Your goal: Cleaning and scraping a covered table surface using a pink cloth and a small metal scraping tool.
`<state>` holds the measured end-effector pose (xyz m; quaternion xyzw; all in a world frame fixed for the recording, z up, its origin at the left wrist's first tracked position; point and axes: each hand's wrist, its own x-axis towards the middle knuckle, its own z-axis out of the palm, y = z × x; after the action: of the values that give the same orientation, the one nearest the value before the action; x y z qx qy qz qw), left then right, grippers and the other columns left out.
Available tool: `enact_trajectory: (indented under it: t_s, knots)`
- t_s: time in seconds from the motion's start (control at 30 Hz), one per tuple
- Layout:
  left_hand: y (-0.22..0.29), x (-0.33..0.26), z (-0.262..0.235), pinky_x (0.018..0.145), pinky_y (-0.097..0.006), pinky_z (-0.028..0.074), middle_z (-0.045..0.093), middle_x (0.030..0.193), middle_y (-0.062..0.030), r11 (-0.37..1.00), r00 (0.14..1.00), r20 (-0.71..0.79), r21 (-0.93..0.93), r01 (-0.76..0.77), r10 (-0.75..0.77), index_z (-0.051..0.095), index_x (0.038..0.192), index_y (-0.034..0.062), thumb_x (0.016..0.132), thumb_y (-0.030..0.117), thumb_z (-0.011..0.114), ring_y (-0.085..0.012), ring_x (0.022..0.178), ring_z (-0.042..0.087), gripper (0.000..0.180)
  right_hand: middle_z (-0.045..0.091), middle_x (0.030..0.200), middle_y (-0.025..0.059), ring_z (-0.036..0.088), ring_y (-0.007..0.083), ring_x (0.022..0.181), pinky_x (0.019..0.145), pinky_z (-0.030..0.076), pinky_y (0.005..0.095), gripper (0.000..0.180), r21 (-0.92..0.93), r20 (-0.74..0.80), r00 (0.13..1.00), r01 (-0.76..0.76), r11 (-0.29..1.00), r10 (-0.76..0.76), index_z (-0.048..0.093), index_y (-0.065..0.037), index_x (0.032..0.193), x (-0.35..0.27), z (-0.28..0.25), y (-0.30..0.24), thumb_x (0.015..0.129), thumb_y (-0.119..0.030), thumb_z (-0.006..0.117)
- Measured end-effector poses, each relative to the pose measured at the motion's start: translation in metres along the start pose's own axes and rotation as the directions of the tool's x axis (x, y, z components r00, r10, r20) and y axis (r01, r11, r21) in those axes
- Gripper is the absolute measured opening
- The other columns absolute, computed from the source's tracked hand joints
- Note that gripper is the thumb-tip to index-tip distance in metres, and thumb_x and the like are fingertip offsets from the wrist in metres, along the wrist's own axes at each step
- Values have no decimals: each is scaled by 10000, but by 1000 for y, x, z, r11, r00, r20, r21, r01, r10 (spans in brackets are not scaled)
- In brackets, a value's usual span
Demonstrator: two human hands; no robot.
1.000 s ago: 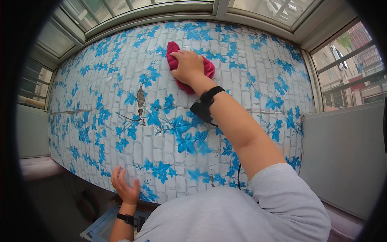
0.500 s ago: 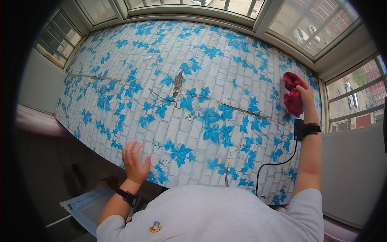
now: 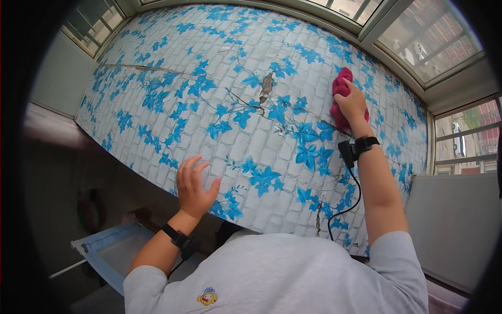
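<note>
A crumpled dark-red cloth point(image 3: 339, 117) lies against the patterned surface point(image 3: 241, 149), printed with white bricks and blue ivy leaves, towards the right. My right hand point(image 3: 355, 103) is closed over the cloth and presses it down, with the arm stretched forward. Near the front edge, my left hand point(image 3: 196, 189) hovers over or rests lightly on the surface; which of the two I cannot tell. Its fingers are apart and slightly curled, with nothing in them. Each wrist carries a black strapped device, and a black cable point(image 3: 357, 194) trails from the right one.
Barred windows point(image 3: 426, 39) with pale frames enclose the far side and both ends. Grey-brown torn-looking patches point(image 3: 266, 86) show on the surface. Below the front edge at the left stands a light-blue framed item point(image 3: 99, 256), partly in shadow. A pale panel point(image 3: 452, 225) is at the right.
My right hand has moved left with the cloth, which is now bunched lengthwise under it. My left hand has shifted slightly right and forward. The whole view has also shifted a little.
</note>
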<state>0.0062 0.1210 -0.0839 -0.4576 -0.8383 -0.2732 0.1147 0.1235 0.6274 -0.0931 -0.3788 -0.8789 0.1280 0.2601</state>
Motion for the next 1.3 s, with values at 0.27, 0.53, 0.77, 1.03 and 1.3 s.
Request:
enact_trajectory:
  t_s: [0.27,0.53,0.77,1.03,1.3]
  knots:
    - [4,1,-2,1063,-509,397,572,1310,-159,999,999,-37,-32,26,-27,585,1185,80,780,225,788,-397,1224,523,476,635,1405,95,568,319,1301,1073,452,499,634,128,237,936,237,963,-262,648,-251,1370,17,97,-215,746,-307,740]
    - [-3,-5,-2,1043,-508,405,575,1306,-151,999,996,-91,-40,1,-5,580,1175,94,804,266,800,-387,1217,528,465,697,975,102,698,206,821,743,600,339,279,853,523,850,-521,39,-64,628,3,1205,35,18,-144,945,-101,631]
    - [-16,-6,-5,1095,-517,391,579,1310,-113,975,990,-127,-202,-88,64,594,1176,114,813,244,800,-367,1254,516,437,699,965,113,707,239,849,773,618,403,230,790,553,754,-609,63,354,606,-17,1146,-65,-108,17,983,-178,619]
    - [-115,-9,-58,1135,-533,379,612,1276,-114,827,933,-227,-437,-354,279,622,1154,127,802,119,768,-331,1230,568,381,689,1208,166,680,298,1055,907,547,407,511,210,-56,848,-507,836,527,589,-52,1386,-253,-99,-11,904,-213,645]
    - [-304,-72,-155,1115,-447,417,608,1299,-176,954,881,-395,-244,172,-260,534,1271,-1,943,-18,627,-314,1267,551,341,637,1344,193,561,395,1251,1108,385,468,633,-260,-180,923,-379,888,341,589,-101,1412,-262,3,-221,826,-322,683]
